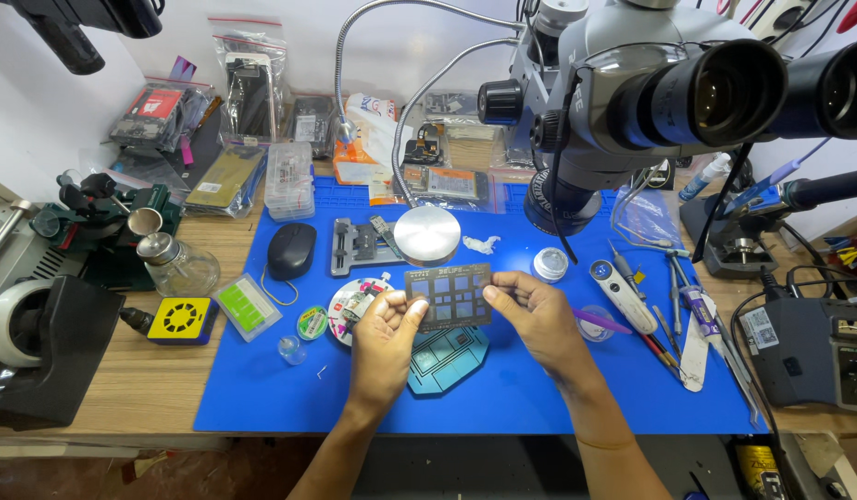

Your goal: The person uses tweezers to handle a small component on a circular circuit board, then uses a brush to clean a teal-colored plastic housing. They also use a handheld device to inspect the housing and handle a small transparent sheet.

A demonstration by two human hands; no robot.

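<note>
My left hand [384, 341] and my right hand [537, 319] together hold a thin dark rectangular stencil plate [449, 296] with several square cut-out patterns, lifted flat above the blue work mat [252, 389]. Left fingers pinch its left edge, right fingers its right edge. Directly under it lies a dark octagonal board holder [447, 359] with pale line markings. A round white disc [359, 306] with small parts on it sits just left of my left hand.
A stereo microscope [623, 102] overhangs the mat's back right. A black mouse [290, 250], metal jig [359, 246], round silver weight [427, 233] and small tin [550, 264] sit behind. Tweezers and pens [674, 306] lie right; a glass bottle [176, 264] and yellow box [180, 319] left.
</note>
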